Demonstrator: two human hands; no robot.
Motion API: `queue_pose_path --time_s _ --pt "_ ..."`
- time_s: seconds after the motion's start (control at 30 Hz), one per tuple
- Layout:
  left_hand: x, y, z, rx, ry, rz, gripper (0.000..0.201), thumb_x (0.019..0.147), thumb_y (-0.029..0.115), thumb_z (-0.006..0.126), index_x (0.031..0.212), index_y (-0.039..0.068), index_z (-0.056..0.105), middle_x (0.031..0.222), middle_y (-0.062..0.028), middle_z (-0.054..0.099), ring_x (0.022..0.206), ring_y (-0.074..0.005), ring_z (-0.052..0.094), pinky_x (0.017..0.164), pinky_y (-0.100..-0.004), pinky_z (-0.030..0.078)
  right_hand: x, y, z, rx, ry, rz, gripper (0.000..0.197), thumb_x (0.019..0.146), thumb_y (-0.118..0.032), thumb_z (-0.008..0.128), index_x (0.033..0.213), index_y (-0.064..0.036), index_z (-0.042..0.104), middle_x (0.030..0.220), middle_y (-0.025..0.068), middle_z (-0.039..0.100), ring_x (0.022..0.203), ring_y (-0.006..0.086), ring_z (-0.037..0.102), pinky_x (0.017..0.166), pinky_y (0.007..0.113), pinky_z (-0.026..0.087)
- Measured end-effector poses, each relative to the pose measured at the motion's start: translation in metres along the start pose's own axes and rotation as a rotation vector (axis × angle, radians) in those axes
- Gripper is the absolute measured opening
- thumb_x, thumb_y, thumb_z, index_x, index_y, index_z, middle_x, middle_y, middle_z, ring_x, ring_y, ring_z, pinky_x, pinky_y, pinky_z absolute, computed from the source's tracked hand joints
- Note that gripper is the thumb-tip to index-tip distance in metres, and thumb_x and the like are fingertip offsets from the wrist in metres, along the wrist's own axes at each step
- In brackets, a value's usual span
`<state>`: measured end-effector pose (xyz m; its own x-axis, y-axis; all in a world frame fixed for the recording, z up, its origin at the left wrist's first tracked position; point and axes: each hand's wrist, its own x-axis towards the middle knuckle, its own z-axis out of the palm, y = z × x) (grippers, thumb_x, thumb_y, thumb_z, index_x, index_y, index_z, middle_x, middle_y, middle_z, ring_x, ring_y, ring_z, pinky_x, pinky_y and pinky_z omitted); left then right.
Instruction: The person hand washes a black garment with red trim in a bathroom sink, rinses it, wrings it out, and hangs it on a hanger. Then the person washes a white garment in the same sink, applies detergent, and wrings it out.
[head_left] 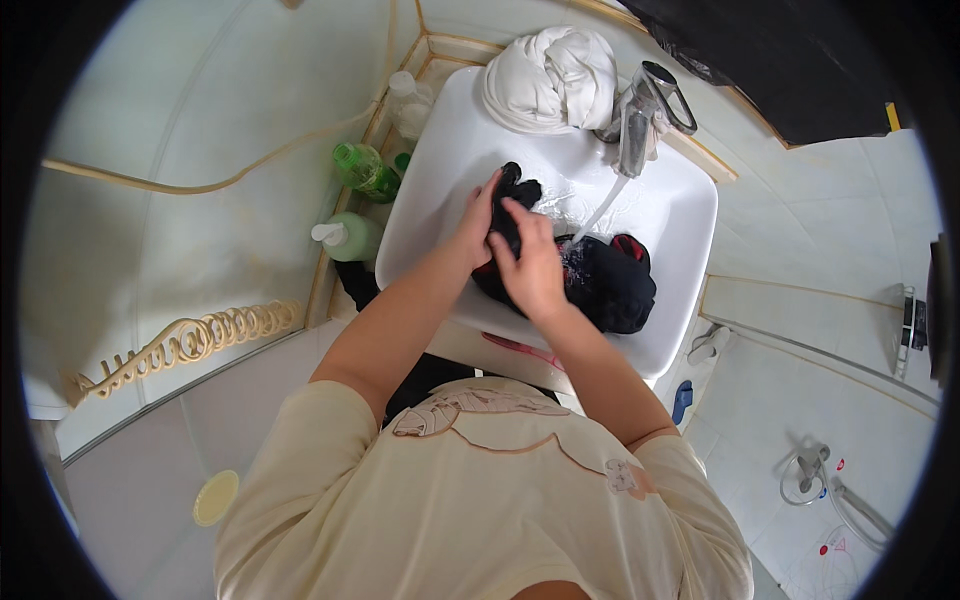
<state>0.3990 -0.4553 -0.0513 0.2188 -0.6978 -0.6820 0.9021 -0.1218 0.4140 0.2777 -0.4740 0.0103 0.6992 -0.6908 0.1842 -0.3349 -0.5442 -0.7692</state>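
Observation:
A dark wet garment (612, 288), black with some red showing, lies in the white washbasin (425, 180). My left hand (479, 226) is closed around a bunched black part of it, which sticks up past the fingers on the basin's left side. My right hand (534, 262) presses against that same bunch from the right, fingers bent over the cloth. Water runs from the metal faucet (636, 130) onto the garment just right of my right hand. How far the cloth reaches under my palms is hidden.
A bundled white cloth (552, 82) sits on the basin's back edge beside the faucet. Left of the basin stand a clear bottle (408, 104), a green bottle (366, 172) and a pale green pump bottle (350, 238). A beige hanger rack (205, 340) is on the left wall.

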Motion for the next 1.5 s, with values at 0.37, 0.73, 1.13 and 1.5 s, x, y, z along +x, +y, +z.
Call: queue_pose_path --time_s 0.37,0.73,1.13,1.5 --pt "-0.016 -0.023 -0.001 0.199 0.115 0.063 0.028 0.095 0.024 0.049 0.115 0.005 0.057 0.102 -0.0104 0.064 0.091 -0.0210 0.064 0.078 -0.0355 0.053 0.028 0.026 0.007 -0.065 0.162 0.118 0.017 0.089 -0.026 0.059 0.093 -0.0091 0.061 0.093 0.0119 0.064 0.079 0.0365 0.062 0.068 0.045 0.050" --pt "-0.043 -0.001 0.003 1.992 0.364 0.921 0.083 0.081 0.034 0.068 0.146 0.002 0.026 0.150 -0.0329 0.015 0.135 -0.0536 0.018 0.111 -0.0536 0.022 -0.054 0.083 -0.082 -0.558 -0.267 -0.118 0.056 0.083 -0.020 0.065 0.135 -0.0071 0.047 0.140 0.0155 0.045 0.128 0.0343 0.043 0.107 0.043 0.034" --pt "0.033 -0.037 -0.002 2.137 0.037 1.107 0.048 0.086 0.026 0.061 0.131 0.016 0.048 0.126 -0.0111 0.050 0.123 -0.0302 0.042 0.107 -0.0517 0.026 -0.031 0.136 -0.049 -0.715 -0.359 -0.001 0.077 0.086 -0.040 0.060 0.143 0.0022 0.029 0.149 0.0239 0.025 0.142 0.0371 0.018 0.117 0.046 0.013" --pt "-0.004 0.017 0.015 1.810 0.192 0.914 0.025 0.091 0.027 0.056 0.103 0.006 0.059 0.090 -0.0185 0.066 0.088 -0.0376 0.062 0.077 -0.0482 0.046 -0.022 0.119 -0.085 -0.777 -0.236 0.220 0.081 0.077 -0.036 0.073 0.144 -0.0073 0.036 0.129 0.0141 0.052 0.115 0.0287 0.050 0.095 0.041 0.039"
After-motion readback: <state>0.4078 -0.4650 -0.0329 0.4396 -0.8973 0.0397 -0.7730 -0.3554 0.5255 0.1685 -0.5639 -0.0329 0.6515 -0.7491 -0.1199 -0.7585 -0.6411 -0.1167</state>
